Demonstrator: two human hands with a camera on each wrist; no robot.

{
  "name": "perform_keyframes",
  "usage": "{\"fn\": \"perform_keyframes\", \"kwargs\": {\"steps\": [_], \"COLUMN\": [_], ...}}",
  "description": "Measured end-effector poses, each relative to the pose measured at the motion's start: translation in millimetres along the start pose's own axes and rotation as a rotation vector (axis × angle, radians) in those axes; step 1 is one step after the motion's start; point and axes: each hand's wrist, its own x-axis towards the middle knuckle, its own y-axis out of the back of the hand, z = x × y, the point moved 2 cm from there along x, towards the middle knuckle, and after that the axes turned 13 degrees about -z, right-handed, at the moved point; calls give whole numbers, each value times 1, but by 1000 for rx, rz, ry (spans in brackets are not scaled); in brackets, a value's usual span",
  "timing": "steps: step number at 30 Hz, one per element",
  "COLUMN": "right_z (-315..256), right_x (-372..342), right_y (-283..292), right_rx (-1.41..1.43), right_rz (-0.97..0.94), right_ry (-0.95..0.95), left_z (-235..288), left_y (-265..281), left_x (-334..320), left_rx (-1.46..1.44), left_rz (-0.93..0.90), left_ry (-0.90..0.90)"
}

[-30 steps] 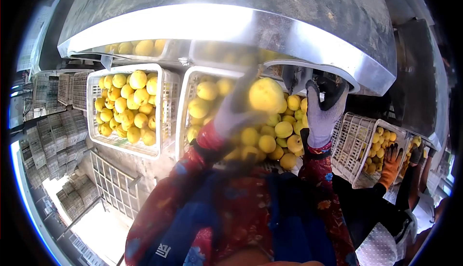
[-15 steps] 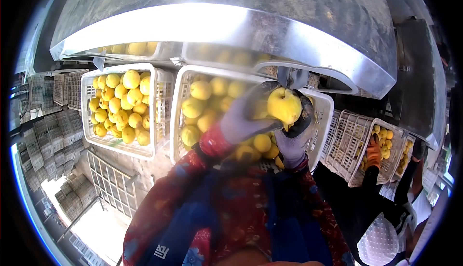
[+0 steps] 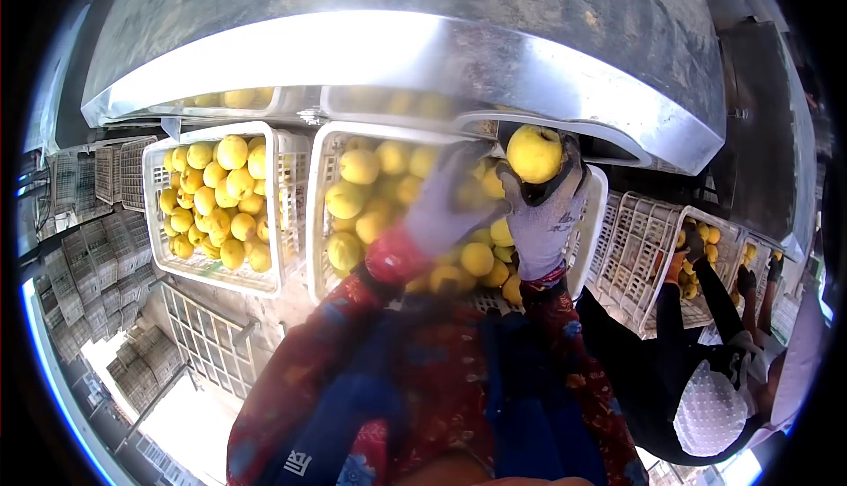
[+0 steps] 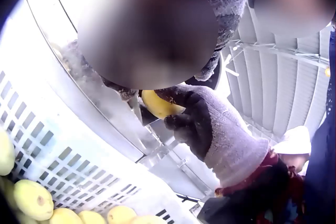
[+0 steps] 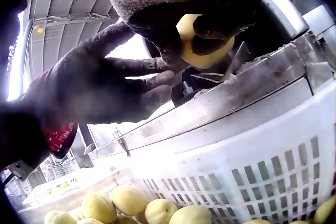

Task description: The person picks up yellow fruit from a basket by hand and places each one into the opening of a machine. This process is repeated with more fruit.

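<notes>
My gloved right hand (image 3: 544, 221) grips a round yellow peach (image 3: 534, 153) close to the opening in the metal machine (image 3: 565, 71). In the right wrist view, dark fingertips curl round the peach (image 5: 202, 43), near a metal blade (image 5: 237, 61) at the machine's edge. My gloved left hand (image 3: 441, 208), blurred in the head view, hovers over the middle crate (image 3: 315, 221) of peaches. Its fingers (image 5: 136, 66) are extended and loosely spread in the right wrist view, holding nothing. A blurred patch hides much of that hand in the left wrist view.
A second white crate (image 3: 278, 257) heaped with peaches stands on the left. To the right are more crates (image 3: 631, 248), where another person in a spotted cap (image 3: 710, 408) reaches among peaches. Stacked crates (image 3: 79, 265) fill the far left.
A peach in the left hand came over to the right hand, which now holds it at the machine opening. The left hand has let go and drawn back slightly leftward.
</notes>
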Motion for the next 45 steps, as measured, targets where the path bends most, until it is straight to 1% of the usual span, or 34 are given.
{"fn": "perform_keyframes", "kwargs": {"steps": [1, 3, 4, 6, 8, 9, 10, 11, 12, 13, 14, 15, 17, 18, 20, 21, 24, 27, 30, 31, 34, 35, 37, 38, 41, 43, 44, 45], "right_z": [3, 7, 11, 15, 2, 9, 15, 20, 20, 15, 42, 81, 123, 138, 158, 148, 134, 107, 62, 63, 52, 48, 36, 30, 24, 18, 9, 9], "right_x": [8, 30, 45, 57, 60, 57, 53, 44, 29, 17, -5, -34, -76, -88, -97, -89, -82, -78, -55, -57, -61, -62, -57, -55, -44, -17, 3, 20], "right_y": [-4, -16, -21, -24, 1, 9, 18, 24, 30, 35, 25, 2, -31, -46, -70, -65, -55, -38, 3, 10, 22, 23, 31, 32, 18, 15, 18, 9], "right_rx": [-17, -46, -128, -251, -123, 73, 270, 281, 288, 152, -148, -250, -625, -655, -714, -643, -361, 12, 244, 453, 487, 477, 426, 403, 596, 339, 134, 30], "right_rz": [-27, -92, 44, -40, 96, 65, 48, 50, 48, -40, -231, -449, -920, -949, -1003, -1050, -1045, -873, -685, -647, -543, -480, -412, -381, -186, -36, 14, -67], "right_ry": [-46, -115, 109, 100, 111, 86, 57, 105, 157, 219, 191, 129, 258, 265, 280, 241, 167, 89, 115, 35, 33, 41, 75, 91, -44, -2, 55, -80], "left_z": [-6, -38, -64, -122, -152, -166, -176, -185, -184, -183, -174, -167, -153, -144, -100, -88, -128, -113, -80, -62, -55, -49, -35, -28, -19, -25, -30, -36], "left_y": [3, 4, -3, -23, -55, -71, -84, -98, -104, -110, -110, -110, -108, -105, -77, -59, -15, 9, 17, 16, 12, 10, 9, 10, 17, 21, 21, 21], "left_x": [-5, -17, -23, -41, -45, -47, -50, -54, -52, -50, -42, -35, -22, -17, -16, -20, -45, -56, -54, -55, -51, -47, -40, -39, -33, -30, -29, -27], "left_rx": [64, 192, 321, 572, 721, 798, 878, 956, 985, 1015, 1003, 989, 971, 972, 759, 652, 310, -47, -382, -419, -520, -588, -723, -726, -728, -724, -765, -807], "left_rz": [-55, -169, -254, -434, -745, -899, -860, -816, -816, -815, -862, -917, -1040, -1114, -971, -897, -370, -258, -181, -155, -129, -116, -83, -77, -63, -58, -59, -58], "left_ry": [33, 105, 185, 352, 477, 530, 407, 277, 246, 214, 283, 330, 402, 423, 427, 432, 344, 299, 264, 206, 193, 166, 109, 111, 91, 53, 51, 48]}}
